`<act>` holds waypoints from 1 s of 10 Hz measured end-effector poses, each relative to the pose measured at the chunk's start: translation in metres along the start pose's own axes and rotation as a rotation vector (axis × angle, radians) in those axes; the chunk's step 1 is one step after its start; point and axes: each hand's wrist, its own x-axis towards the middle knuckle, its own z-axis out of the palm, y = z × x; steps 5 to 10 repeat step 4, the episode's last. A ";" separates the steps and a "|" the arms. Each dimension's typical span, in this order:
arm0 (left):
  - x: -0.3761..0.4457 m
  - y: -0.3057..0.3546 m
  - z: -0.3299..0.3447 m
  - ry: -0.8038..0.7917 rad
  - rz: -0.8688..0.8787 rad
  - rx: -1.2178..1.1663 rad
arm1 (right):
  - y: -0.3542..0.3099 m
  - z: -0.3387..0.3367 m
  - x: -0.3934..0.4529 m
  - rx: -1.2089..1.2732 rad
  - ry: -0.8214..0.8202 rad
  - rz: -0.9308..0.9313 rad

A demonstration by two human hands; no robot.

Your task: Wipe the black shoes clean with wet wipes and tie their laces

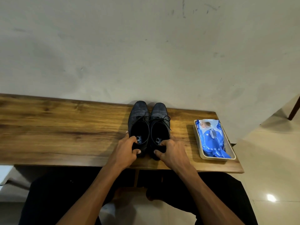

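Gripping the heels of the two black shoes, the left hand (pixel 125 149) was curled round the back of the left shoe (pixel 138 125) and the right hand (pixel 170 151) round the back of the right shoe (pixel 159 125), each grip clamped with fingers inside the collar and thumb outside. The pair stood side by side, touching, toes toward the far edge of the wooden surface (pixel 65 127), their laces (pixel 167 120) loose. A blue pack of wet wipes (pixel 212 140) lay in a cream tray (pixel 198 143) near the right edge. This looked like positioning before wiping; it would go best with one shoe steadied close to the near edge, freeing the right hand for the wipes.
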 end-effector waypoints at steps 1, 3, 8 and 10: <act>-0.002 0.001 0.000 0.012 0.007 0.000 | 0.000 0.001 -0.001 0.003 0.012 0.003; -0.008 0.002 0.004 0.036 0.027 0.036 | -0.002 0.001 -0.006 -0.024 0.018 0.014; -0.010 0.008 0.005 0.051 0.079 0.152 | -0.006 0.006 -0.007 -0.081 0.054 0.030; -0.010 0.008 0.005 0.051 0.079 0.152 | -0.006 0.006 -0.007 -0.081 0.054 0.030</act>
